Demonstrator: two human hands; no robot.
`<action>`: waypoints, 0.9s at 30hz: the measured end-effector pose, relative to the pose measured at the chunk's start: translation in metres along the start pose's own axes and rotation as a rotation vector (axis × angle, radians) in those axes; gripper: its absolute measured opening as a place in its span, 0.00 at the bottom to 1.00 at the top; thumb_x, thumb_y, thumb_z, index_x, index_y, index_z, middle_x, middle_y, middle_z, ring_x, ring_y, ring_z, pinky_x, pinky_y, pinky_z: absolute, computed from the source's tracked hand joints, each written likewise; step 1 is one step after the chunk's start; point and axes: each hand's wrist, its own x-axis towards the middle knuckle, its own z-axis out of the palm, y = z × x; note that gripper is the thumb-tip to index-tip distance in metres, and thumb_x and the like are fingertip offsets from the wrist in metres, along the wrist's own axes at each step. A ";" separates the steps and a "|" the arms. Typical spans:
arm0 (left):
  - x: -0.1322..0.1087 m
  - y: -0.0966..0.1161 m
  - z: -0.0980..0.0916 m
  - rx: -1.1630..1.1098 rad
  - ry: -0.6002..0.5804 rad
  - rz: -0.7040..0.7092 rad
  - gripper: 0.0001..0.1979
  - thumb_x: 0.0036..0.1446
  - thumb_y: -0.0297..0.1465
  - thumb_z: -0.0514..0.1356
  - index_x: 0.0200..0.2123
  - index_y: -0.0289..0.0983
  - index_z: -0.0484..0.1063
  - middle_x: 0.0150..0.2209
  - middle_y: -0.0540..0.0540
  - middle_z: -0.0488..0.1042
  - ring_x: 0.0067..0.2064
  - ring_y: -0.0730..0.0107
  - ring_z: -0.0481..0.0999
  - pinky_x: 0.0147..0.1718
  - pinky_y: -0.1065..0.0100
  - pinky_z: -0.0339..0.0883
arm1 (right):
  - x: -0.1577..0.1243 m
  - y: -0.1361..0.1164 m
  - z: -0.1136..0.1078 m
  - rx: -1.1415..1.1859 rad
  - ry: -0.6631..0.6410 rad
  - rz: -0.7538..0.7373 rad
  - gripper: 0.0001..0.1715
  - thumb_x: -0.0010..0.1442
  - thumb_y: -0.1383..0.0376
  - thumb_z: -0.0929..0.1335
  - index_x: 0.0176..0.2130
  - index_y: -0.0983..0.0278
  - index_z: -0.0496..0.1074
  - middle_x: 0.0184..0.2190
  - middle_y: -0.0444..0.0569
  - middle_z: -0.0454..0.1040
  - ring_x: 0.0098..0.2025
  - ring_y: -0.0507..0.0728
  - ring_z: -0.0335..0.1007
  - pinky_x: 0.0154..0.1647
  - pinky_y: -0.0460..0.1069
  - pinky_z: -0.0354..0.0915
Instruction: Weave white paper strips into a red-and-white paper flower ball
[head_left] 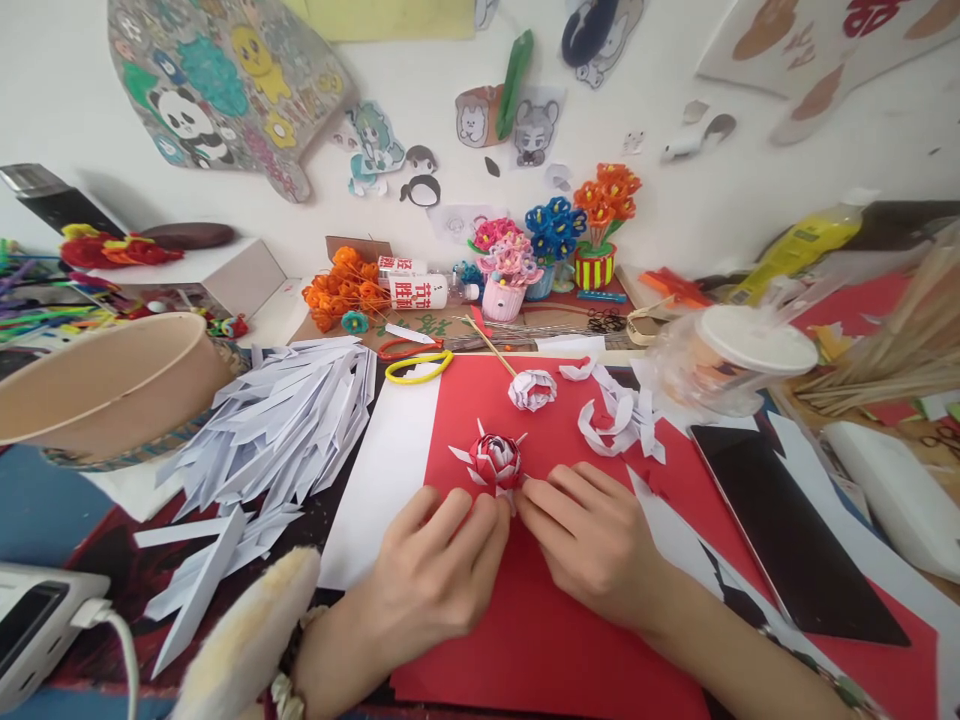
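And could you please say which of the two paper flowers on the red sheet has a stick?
The mostly white flower: a thin stick runs from it, whereas the nearer, red-and-white flower shows none.

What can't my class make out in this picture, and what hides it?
All in the head view:
Bare left hand: fingertips, mostly hidden behind its knuckles.
Red-and-white folded-paper flower: underside, hidden beneath its top.
Round tan bowl: left side, cut off by the picture's left edge.
Cup with round white lid: contents, covered by that lid.
Yellow plastic bottle: fine print, too small.
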 end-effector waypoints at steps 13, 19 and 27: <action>0.004 0.000 0.000 -0.006 0.007 -0.040 0.13 0.68 0.19 0.48 0.42 0.27 0.73 0.30 0.45 0.74 0.30 0.67 0.65 0.28 0.63 0.54 | 0.001 0.002 -0.001 0.015 0.002 0.023 0.19 0.57 0.82 0.63 0.23 0.68 0.76 0.27 0.53 0.78 0.28 0.57 0.59 0.27 0.53 0.55; -0.001 0.001 0.003 0.057 0.023 0.066 0.08 0.63 0.19 0.55 0.43 0.25 0.73 0.34 0.42 0.74 0.32 0.67 0.67 0.30 0.63 0.57 | 0.003 0.001 -0.003 0.008 0.044 0.061 0.17 0.59 0.81 0.64 0.26 0.69 0.77 0.27 0.54 0.79 0.29 0.57 0.62 0.27 0.53 0.57; 0.001 0.000 0.002 0.112 -0.027 0.229 0.09 0.64 0.21 0.54 0.35 0.28 0.75 0.35 0.39 0.74 0.37 0.63 0.68 0.34 0.61 0.61 | 0.004 0.003 -0.004 -0.002 0.043 0.030 0.20 0.60 0.81 0.62 0.26 0.67 0.76 0.27 0.51 0.79 0.28 0.57 0.61 0.27 0.53 0.55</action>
